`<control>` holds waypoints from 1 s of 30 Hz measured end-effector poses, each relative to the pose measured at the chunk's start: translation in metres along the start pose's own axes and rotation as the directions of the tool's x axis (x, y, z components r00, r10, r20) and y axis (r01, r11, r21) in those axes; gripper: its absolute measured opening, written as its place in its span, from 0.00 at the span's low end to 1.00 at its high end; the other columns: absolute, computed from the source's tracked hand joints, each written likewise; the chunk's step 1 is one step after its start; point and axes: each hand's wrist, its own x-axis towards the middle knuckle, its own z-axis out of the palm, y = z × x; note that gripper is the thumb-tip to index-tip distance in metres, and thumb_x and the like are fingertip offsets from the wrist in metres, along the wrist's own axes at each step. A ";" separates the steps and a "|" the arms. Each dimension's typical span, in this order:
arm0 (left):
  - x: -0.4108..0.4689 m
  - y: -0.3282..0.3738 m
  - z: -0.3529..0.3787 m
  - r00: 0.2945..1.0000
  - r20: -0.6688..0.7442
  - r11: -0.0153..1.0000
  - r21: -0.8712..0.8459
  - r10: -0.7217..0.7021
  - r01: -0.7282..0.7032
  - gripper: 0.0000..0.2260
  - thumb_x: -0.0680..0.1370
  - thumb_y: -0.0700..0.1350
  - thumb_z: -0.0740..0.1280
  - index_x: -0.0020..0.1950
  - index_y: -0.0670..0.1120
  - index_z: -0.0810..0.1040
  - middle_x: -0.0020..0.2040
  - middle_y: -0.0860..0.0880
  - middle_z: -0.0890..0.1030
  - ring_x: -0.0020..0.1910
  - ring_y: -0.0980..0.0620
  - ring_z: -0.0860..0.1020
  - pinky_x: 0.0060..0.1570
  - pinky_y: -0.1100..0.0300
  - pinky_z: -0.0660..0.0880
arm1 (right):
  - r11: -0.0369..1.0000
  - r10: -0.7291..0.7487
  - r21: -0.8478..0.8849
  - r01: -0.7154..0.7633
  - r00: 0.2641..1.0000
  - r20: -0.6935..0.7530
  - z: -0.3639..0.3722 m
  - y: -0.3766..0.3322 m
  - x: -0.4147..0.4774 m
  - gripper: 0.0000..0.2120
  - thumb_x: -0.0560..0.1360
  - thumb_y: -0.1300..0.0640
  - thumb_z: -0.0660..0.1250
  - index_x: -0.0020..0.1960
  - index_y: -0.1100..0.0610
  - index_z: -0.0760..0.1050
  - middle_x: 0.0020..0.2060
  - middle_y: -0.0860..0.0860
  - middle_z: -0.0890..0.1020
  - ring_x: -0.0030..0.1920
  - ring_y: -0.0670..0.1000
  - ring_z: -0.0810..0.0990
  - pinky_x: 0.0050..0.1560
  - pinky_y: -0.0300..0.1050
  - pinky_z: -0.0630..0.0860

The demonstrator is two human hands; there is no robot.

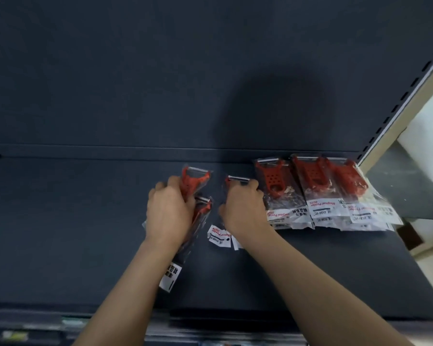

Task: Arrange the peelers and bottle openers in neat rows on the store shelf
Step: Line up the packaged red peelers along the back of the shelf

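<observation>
Shelf: dark grey metal store shelf [85, 221], stock gathered toward its rear right corner.
Row: three red plastic peelers in clear bags [318, 191], side by side, blades to the back edge.
Left hand: left hand [166, 213] grips a bundle of red bagged peelers [195, 181], waiting its turn!
Right hand: right hand [245, 211], fingers curled over a single red bagged peeler [238, 179], parallel to the row and just left of it. This hand is nearer, so I'd say a nudge right.
</observation>
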 end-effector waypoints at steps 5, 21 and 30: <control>0.003 0.014 -0.007 0.997 -0.073 0.992 -0.119 0.031 -0.039 0.10 0.74 0.48 0.69 0.50 0.44 0.74 0.43 0.46 0.72 0.41 0.46 0.72 0.42 0.57 0.67 | 0.994 0.008 0.105 -0.003 0.999 -0.047 -0.013 -0.002 -0.006 0.21 0.75 0.57 0.66 0.65 0.60 0.66 0.61 0.61 0.66 0.60 0.62 0.69 0.59 0.52 0.70; 0.008 0.115 0.062 0.984 0.127 0.962 -0.259 0.123 -0.087 0.14 0.74 0.51 0.69 0.54 0.45 0.74 0.50 0.44 0.78 0.49 0.45 0.76 0.47 0.56 0.68 | 0.984 0.178 0.066 -0.166 0.939 -0.293 -0.087 0.096 -0.001 0.14 0.74 0.58 0.64 0.58 0.61 0.75 0.57 0.60 0.72 0.58 0.60 0.70 0.57 0.50 0.69; 0.006 0.129 0.075 0.994 0.105 0.947 -0.322 0.029 0.007 0.19 0.76 0.56 0.64 0.56 0.42 0.73 0.51 0.44 0.78 0.50 0.44 0.76 0.47 0.55 0.71 | 0.992 0.122 0.063 -0.109 0.953 -0.277 -0.089 0.129 0.016 0.15 0.75 0.55 0.64 0.59 0.59 0.75 0.55 0.59 0.74 0.58 0.59 0.70 0.57 0.48 0.68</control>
